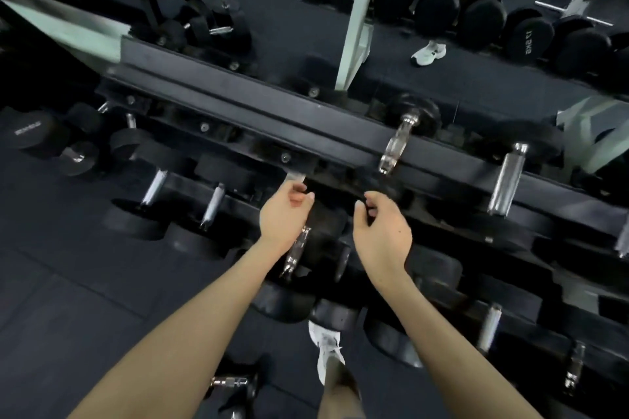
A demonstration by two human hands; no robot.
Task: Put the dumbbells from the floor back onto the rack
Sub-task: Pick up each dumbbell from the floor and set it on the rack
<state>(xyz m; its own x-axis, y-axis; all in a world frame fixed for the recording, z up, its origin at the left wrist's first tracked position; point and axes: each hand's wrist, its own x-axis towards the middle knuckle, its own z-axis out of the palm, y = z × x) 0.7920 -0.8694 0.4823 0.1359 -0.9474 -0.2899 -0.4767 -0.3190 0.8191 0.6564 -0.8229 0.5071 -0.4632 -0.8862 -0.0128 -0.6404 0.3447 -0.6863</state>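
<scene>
Head view: A person stands over a black dumbbell rack (pixel 238 119) in a mirrored gym, both bare arms reaching out above its middle tier. The left hand (pixel 284 211) and right hand (pixel 381 228) hang with fingers loosely curled, and neither is grasping anything. The left fingertips are near a chrome handle stub (pixel 295 177) under the top rail, though whether they touch it cannot be told. A racked dumbbell (pixel 296 253) lies just below the left wrist, seated between its neighbours. At least one floor dumbbell (pixel 231 383) waits at the bottom edge, near the person's white shoe (pixel 327 349).

With both hands free, the step appears to be going down for that floor dumbbell. It is best gripped around the middle of the chrome handle so the heads balance. It should then be lowered into an open slot with fingers kept out from between the rubber heads.
</scene>
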